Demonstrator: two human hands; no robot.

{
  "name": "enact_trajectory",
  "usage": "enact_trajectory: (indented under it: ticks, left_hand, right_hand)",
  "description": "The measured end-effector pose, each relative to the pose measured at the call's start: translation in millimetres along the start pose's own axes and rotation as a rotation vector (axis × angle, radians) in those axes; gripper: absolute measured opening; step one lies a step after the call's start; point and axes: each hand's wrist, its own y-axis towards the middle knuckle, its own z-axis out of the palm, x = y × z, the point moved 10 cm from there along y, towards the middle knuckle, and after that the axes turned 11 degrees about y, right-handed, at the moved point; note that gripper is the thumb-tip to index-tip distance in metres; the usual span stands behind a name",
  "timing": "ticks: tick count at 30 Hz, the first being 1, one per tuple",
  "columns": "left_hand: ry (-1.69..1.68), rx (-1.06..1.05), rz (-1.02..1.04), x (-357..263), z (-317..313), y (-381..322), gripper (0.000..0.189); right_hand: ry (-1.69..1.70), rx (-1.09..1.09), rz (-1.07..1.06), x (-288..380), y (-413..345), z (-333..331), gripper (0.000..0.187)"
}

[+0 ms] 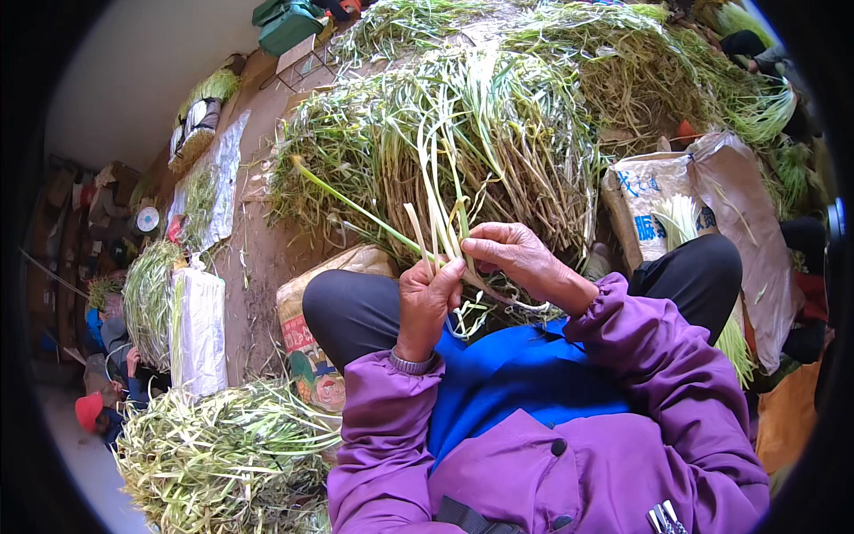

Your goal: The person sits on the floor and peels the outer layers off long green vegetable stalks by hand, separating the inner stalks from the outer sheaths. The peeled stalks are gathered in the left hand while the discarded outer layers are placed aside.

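Note:
My left hand [428,294] closes around several long pale-green stalks [434,200], apparently garlic shoots or chives, in front of my lap. One greener stalk [360,212] with a yellowed tip slants up to the left from that hand. My right hand [527,257] pinches a stalk with thumb and forefinger beside the left hand, near a yellowish peeling leaf. Thin pale strips [474,317] dangle below both hands. Just beyond my knees lies a large heap of brown-stemmed stalks [494,153] with green leaf ends.
A printed sack [667,173] at the right bears pale stalks [677,220]. Another sack [367,263] lies by my left knee. Loose leaves [227,460] are piled at lower left. People work at both sides, one in a red cap [89,410]. A dial scale [147,219] stands far left.

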Motion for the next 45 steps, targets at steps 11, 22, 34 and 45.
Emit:
enact_trajectory:
  ticks: [11,22,34,45]
  left_hand:
    - [-0.447,-0.413,0.098,-14.0,-80.2,9.4,0.019]
    - [-0.555,-0.625,0.3,-65.6,-175.7,-19.5,0.027]
    - [-0.008,-0.247,0.071,-12.0,-30.3,1.8,0.021]
    - [-0.051,-0.283,-0.045,3.0,-25.6,7.2,0.018]
  right_hand:
    - [0.602,-0.096,-0.159,22.8,6.1,-76.9,0.015]
    - [0.493,-1.038,-0.471,58.3,-70.3,-365.7,0.019]
    - [-0.432,0.223,-0.056,14.3,34.1,21.3,0.037]
    - [0.444,-0.062,0.104,-16.5,20.0,-18.3,0.011]
